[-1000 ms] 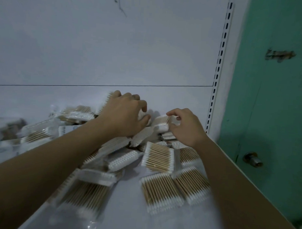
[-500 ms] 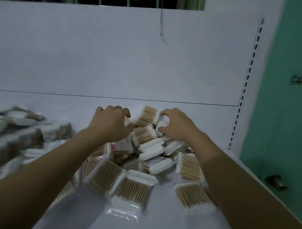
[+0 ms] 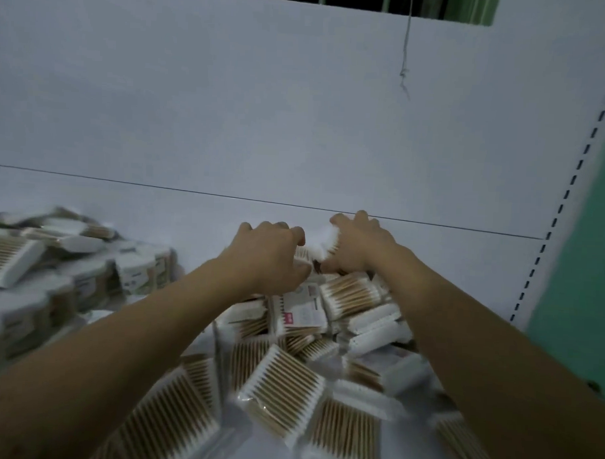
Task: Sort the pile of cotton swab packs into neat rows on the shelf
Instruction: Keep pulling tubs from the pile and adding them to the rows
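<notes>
Right hand [image 3: 360,246] grips a swab pack [image 3: 329,242] above the pile [image 3: 282,386]; left hand [image 3: 269,255] curled, hold unclear.

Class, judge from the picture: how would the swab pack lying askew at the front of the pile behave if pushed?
Probably light: the pack holds only thin wooden sticks. Likely fairly stiff, as the sticks lie packed side by side. Its glossy wrap may let it slide off the pile.

Swab packs [image 3: 289,383] heaped on shelf [image 3: 400,438]; second heap [image 3: 69,276] left; left hand [image 3: 272,255], right hand [image 3: 359,245] atop rear.
</notes>
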`<action>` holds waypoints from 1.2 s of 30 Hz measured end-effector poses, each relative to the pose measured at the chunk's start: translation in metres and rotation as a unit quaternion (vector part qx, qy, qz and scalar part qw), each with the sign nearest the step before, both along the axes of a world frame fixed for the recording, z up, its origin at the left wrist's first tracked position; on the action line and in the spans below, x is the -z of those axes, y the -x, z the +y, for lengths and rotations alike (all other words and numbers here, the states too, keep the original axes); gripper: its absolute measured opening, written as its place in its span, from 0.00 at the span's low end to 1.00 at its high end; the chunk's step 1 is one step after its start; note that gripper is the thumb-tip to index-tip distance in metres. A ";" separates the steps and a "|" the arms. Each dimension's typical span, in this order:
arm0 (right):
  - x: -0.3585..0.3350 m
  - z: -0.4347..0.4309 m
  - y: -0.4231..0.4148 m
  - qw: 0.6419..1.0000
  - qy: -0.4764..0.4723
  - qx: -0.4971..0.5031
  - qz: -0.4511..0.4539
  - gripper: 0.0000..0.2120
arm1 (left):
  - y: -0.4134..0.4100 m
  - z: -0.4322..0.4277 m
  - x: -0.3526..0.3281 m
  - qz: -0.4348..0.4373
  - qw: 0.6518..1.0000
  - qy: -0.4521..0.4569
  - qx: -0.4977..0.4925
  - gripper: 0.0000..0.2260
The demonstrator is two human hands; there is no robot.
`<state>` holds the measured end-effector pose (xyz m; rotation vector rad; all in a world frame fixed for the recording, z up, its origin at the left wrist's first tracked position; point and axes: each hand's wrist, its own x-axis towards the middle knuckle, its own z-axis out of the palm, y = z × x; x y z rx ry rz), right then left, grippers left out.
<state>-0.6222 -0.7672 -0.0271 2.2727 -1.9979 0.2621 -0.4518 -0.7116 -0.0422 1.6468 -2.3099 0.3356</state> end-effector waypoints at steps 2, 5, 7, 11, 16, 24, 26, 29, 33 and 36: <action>-0.009 0.005 0.015 0.993 -0.026 -0.024 -0.114 0.48 | 0.004 -0.006 -0.004 -0.002 0.999 -0.007 0.033 0.24; -0.025 0.025 0.043 0.974 -0.030 -0.015 -0.223 0.36 | 0.011 -0.012 -0.008 0.012 0.994 -0.037 0.101 0.24; -0.026 0.040 0.057 0.985 -0.057 0.018 -0.162 0.30 | 0.017 -0.015 -0.011 0.015 0.990 -0.039 0.134 0.24; -0.010 0.056 0.060 0.994 -0.101 0.006 0.040 0.32 | 0.030 -0.019 -0.013 0.009 0.984 -0.038 0.177 0.22; 0.013 0.047 0.063 0.996 -0.022 0.002 0.085 0.27 | 0.041 -0.017 -0.016 0.011 0.979 -0.040 0.199 0.20; -0.043 0.089 0.103 0.900 0.082 -0.038 -0.426 0.13 | 0.043 -0.008 -0.022 0.136 0.970 -0.035 0.197 0.31; -0.044 0.095 0.094 0.855 0.036 -0.082 -0.511 0.11 | 0.044 0.002 -0.022 0.201 0.958 -0.033 0.200 0.34; -0.035 0.098 0.073 0.807 -0.030 -0.132 -0.575 0.10 | 0.041 0.018 -0.018 0.338 0.918 -0.059 0.197 0.31; -0.023 0.096 0.045 0.789 -0.048 -0.200 -0.580 0.10 | 0.021 0.038 -0.008 0.483 0.850 -0.117 0.173 0.24; -0.010 0.094 0.022 0.855 0.077 -0.275 -0.432 0.20 | -0.002 0.055 -0.007 0.614 0.760 -0.155 0.148 0.23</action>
